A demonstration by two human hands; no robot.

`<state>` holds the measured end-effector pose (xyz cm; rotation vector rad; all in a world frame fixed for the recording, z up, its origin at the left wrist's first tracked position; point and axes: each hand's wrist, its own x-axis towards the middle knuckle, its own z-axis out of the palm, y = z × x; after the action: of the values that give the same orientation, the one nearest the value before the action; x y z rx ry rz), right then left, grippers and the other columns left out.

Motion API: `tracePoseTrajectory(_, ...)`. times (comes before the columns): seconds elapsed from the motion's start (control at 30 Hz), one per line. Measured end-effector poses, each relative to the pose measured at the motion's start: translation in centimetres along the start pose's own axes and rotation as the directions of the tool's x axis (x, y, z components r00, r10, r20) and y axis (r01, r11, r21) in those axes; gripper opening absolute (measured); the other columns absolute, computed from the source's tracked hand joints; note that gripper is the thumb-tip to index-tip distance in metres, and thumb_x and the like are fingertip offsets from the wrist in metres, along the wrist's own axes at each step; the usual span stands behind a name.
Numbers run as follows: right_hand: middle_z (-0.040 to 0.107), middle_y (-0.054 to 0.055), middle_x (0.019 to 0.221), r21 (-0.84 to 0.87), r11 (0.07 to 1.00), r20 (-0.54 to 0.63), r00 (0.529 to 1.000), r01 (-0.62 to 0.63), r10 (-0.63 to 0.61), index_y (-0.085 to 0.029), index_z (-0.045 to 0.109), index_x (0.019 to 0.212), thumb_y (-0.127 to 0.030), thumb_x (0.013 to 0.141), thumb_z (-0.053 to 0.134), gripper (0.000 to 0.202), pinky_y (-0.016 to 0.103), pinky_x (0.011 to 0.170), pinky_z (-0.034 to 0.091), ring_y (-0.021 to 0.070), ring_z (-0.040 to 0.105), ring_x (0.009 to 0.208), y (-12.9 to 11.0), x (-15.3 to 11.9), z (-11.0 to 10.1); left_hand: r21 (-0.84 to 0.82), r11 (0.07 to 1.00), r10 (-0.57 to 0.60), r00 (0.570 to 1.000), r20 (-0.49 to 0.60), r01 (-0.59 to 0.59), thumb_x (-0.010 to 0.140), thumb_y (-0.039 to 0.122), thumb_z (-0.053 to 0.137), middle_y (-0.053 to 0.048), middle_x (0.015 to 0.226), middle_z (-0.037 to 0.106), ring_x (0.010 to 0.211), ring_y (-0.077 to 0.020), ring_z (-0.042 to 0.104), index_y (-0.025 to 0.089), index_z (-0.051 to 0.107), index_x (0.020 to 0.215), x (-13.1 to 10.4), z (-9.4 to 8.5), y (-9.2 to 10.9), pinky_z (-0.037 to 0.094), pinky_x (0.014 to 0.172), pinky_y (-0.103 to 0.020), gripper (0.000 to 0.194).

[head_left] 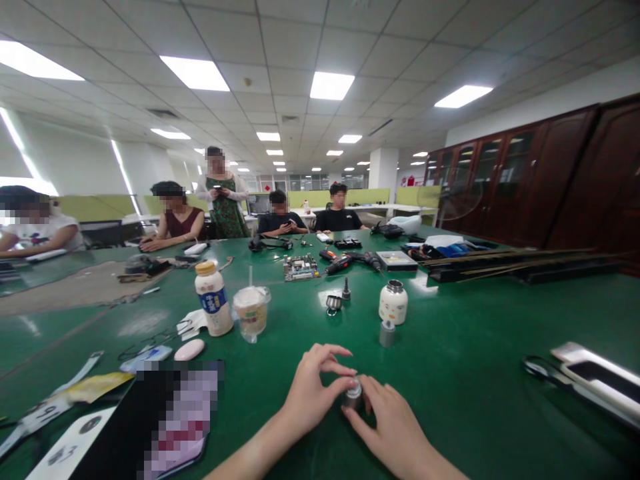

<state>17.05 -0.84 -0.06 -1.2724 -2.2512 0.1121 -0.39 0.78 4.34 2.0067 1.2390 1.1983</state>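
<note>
A small silvery metal cylinder [353, 395] stands on the green table at the lower middle, between my two hands. My left hand [320, 383] pinches its top with thumb and fingers. Around its lower right side, my right hand [387, 417] has its thumb and fingers closed. Beyond my hands stand a small grey cylinder [387, 334] and a cream bottle [393, 304] with its mouth uncovered. Farther left are a metal ring-like part [333, 305] and a dark stepped part [347, 289].
A milk bottle [214, 300] and a lidded cup [251, 312] stand left of centre. A circuit board [301, 267] and a drill [365, 259] lie farther back. Several people are around the table's far side. A white-framed object [600, 380] lies at right.
</note>
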Motion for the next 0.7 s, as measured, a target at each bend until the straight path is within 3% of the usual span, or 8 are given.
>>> tracePoseTrajectory(0.23,0.064,0.004,0.086,-0.005,1.0,0.008,1.0,-0.009,0.009,-0.02,0.056,0.094,-0.03,0.088,0.057,0.012,0.03,0.063,0.042,0.0224,0.06,0.074,0.0,0.0,0.2,-0.05,0.999,0.01,1.0,-0.024,-0.012,0.077,0.019,0.074,0.002,0.09,0.077,0.095,-0.0225,0.067,0.026,0.063,0.1,-0.4,0.3,0.7,0.038,0.092,-0.037,0.026)
tracePoseTrajectory(0.4,0.065,0.006,0.093,0.013,1.0,-0.016,1.0,0.011,-0.01,-0.019,0.056,0.101,-0.029,0.089,0.056,0.016,0.031,0.066,0.044,0.0222,0.061,0.077,0.4,-0.1,0.5,-0.046,0.999,0.024,0.999,0.029,-0.023,0.078,0.016,0.07,0.001,0.091,0.076,0.098,-0.0228,0.065,0.026,0.062,0.105,-0.7,0.4,1.1,0.038,0.092,-0.038,0.029)
tracePoseTrajectory(0.53,0.065,0.005,0.091,0.02,1.0,-0.016,1.0,0.011,-0.011,-0.021,0.057,0.101,-0.03,0.089,0.057,0.016,0.031,0.065,0.043,0.0218,0.061,0.075,0.3,-0.1,0.3,-0.071,0.997,0.047,0.995,0.091,-0.04,0.082,0.015,0.062,-0.003,0.11,0.069,0.107,-0.0224,0.06,0.026,0.057,0.115,-0.8,0.1,1.1,0.037,0.099,-0.04,0.035)
tracePoseTrajectory(0.7,0.065,0.004,0.091,0.042,0.999,0.003,1.0,0.006,-0.006,-0.022,0.056,0.099,-0.03,0.09,0.055,0.013,0.031,0.066,0.043,0.0213,0.06,0.076,0.1,-0.1,0.0,0.132,0.989,0.057,0.998,0.01,-0.058,0.079,0.025,0.068,-0.006,0.116,0.061,0.113,-0.0274,0.049,0.029,0.063,0.11,-0.5,-0.4,1.3,0.038,0.097,-0.046,0.032)
